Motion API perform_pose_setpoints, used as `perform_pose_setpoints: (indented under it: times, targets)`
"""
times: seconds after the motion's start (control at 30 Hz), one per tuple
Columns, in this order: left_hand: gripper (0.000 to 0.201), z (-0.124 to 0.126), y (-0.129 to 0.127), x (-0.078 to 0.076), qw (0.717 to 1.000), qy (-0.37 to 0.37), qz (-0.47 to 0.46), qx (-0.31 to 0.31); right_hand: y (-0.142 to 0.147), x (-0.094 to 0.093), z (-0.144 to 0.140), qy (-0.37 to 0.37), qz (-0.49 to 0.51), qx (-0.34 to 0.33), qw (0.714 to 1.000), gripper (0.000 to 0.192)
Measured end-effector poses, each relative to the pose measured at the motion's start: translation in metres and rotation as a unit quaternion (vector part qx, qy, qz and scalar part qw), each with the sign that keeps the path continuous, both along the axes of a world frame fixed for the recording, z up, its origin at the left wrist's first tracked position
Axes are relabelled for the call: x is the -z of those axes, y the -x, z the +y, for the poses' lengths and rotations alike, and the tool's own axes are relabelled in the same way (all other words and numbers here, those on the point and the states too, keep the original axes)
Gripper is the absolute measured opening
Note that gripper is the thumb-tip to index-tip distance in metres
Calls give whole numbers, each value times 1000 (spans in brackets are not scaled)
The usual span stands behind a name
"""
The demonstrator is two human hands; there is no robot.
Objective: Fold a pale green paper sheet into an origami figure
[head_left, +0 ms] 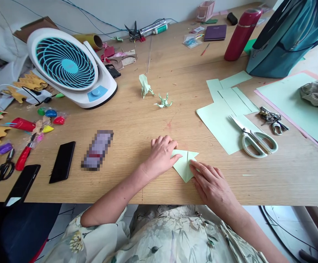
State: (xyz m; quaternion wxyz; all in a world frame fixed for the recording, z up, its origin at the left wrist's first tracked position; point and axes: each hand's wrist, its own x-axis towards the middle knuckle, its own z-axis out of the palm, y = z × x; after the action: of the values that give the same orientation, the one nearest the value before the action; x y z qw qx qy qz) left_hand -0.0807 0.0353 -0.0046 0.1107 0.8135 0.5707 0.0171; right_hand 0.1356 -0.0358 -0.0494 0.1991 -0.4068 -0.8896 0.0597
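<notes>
A folded piece of pale green paper (185, 164) lies on the table near its front edge, with a point toward me and a crease down its middle. My left hand (161, 153) rests over the paper's left corner, thumb on top and fingers bent beyond it. At the right edge, my right hand (212, 180) has its fingers closed together on the paper; its thumb is mostly hidden. Farther back stand two folded green paper figures, one taller (146, 87) and one low and spiky (163, 101).
Right of my hands lie scissors (257, 140) on green sheets (216, 124), and keys (272, 118). A red bottle (241, 36) and teal bag (279, 51) stand behind. Leftward are a fan (71, 65), phones (62, 162) and a red-handled tool (24, 157). Another person's arm shows at far left.
</notes>
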Motion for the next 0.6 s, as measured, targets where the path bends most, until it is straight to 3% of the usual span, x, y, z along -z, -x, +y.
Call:
perform_pose_setpoints:
  times: [0.33,0.6]
  targets:
    - [36,24,-13,-22,990,136,45,-16,2,-4,18,8,28,-13,999,25]
    - [41,20,-29,-18,990,100,99,-16,8,-3,34,-19,31,-15,999,35]
